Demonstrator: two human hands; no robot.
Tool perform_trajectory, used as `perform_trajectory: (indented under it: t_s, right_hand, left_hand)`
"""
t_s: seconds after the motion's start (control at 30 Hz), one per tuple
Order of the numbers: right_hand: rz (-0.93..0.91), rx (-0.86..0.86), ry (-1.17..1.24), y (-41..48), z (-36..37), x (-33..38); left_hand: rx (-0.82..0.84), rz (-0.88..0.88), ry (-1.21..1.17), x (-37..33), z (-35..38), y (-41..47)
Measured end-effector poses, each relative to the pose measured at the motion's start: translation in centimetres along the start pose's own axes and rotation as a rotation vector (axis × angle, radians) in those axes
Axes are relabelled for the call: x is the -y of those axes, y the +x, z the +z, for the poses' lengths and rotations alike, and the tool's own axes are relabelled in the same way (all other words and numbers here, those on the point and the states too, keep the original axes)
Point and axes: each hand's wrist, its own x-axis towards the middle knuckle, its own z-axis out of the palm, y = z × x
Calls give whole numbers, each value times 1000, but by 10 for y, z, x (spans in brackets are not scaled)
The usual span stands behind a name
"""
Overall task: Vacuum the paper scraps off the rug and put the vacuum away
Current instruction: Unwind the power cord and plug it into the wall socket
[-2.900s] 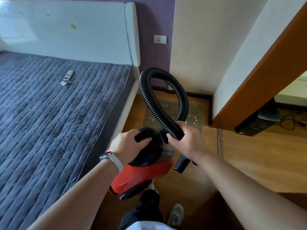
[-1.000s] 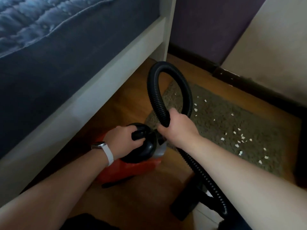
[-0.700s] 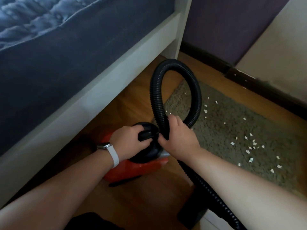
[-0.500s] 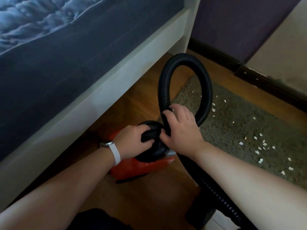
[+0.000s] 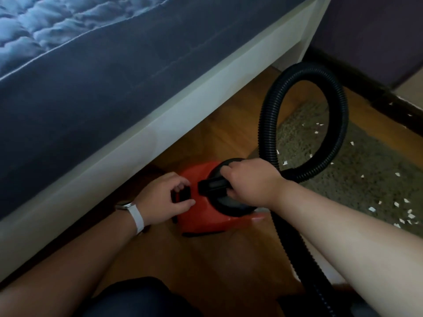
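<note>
A small red vacuum with a black round top sits on the wooden floor beside the bed. My right hand is closed around the vacuum's black carry handle. My left hand rests on the vacuum's rear end, fingers curled on a black part there. The black ribbed hose loops up from the vacuum and runs down under my right forearm. A grey-brown rug to the right is strewn with several white paper scraps.
A bed with a dark blue quilt and a white frame fills the left and top. A dark skirting board and purple wall lie beyond the rug. My knee shows at the bottom edge.
My right hand let go of the hose and took the carry handle. My left hand left that handle and slid back to the vacuum's rear. The view has moved closer.
</note>
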Motion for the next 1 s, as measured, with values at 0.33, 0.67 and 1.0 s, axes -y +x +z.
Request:
perform_trajectory:
  t_s: [0.33, 0.67, 1.0]
  right_hand:
    - [69, 71, 94, 9, -4, 5]
    - [214, -15, 127, -45, -22, -19]
    - [353, -182, 358, -98, -65, -19]
  left_hand:
    - [-31, -67, -34, 28, 6, -16]
    - [-13, -82, -59, 31, 2, -20]
    - [26, -237, -613, 1, 14, 2]
